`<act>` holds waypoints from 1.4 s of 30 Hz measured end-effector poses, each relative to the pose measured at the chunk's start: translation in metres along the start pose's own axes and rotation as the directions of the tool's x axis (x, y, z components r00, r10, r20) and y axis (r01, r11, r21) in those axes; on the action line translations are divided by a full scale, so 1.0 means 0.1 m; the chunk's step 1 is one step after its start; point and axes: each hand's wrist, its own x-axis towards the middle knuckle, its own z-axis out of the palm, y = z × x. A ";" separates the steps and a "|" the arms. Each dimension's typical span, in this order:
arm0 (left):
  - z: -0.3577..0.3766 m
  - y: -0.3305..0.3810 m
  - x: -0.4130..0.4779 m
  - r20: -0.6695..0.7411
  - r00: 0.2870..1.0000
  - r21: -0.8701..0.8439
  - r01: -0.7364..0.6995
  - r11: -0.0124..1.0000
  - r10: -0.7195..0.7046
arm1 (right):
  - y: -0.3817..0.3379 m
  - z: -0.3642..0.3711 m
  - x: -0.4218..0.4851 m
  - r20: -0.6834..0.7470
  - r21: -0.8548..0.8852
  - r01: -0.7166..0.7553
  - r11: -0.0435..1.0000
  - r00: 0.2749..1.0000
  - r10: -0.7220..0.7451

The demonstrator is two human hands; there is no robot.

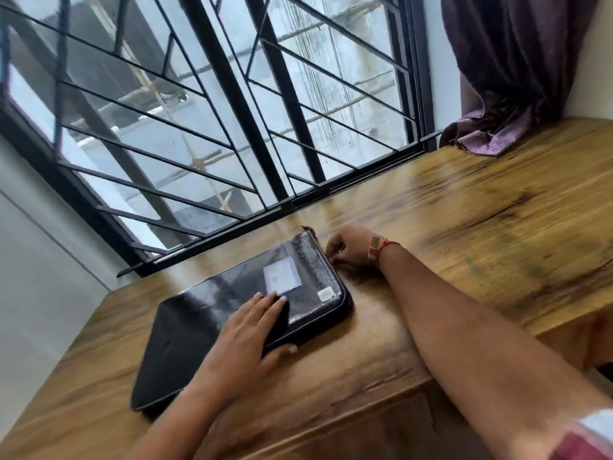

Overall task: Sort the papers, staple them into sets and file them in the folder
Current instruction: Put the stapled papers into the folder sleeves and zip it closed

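A black zipped folder (212, 303) lies closed and flat on the wooden table (464, 227), with a pale label (282, 275) on its cover. My left hand (245, 340) rests flat on the cover, fingers spread, thumb against the near edge. My right hand (348, 249) is at the folder's far right edge, fingers pinched at the zipper there; the zip pull itself is too small to make out. No papers or stapler are in view.
A barred window (232, 111) runs along the table's far edge. A purple curtain (507, 78) hangs at the back right, its hem lying on the tabletop. A white wall (39, 260) borders the table's left side.
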 end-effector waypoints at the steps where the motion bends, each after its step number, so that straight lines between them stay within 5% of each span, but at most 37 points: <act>1: 0.04 -0.01 -0.04 -0.011 1.000 0.019 0.021 1.000 -0.021 | -0.06 0.00 -0.05 -0.033 -0.030 -0.018 0.999 0.999 0.017; 19: -0.08 0.03 0.03 -0.010 0.998 0.074 0.055 0.996 -0.054 | -0.66 0.12 -1.20 -0.315 -0.373 -0.235 0.898 0.942 0.116; 28: -0.11 0.04 0.00 0.046 0.998 0.059 0.050 0.997 -0.052 | -0.84 0.50 -1.55 -0.436 -0.292 -0.340 0.894 0.879 0.192; 42: -0.07 0.07 -0.02 0.079 0.995 -0.005 0.055 0.998 -0.054 | -1.19 0.89 -1.67 -0.450 -0.133 -0.228 0.965 0.881 0.146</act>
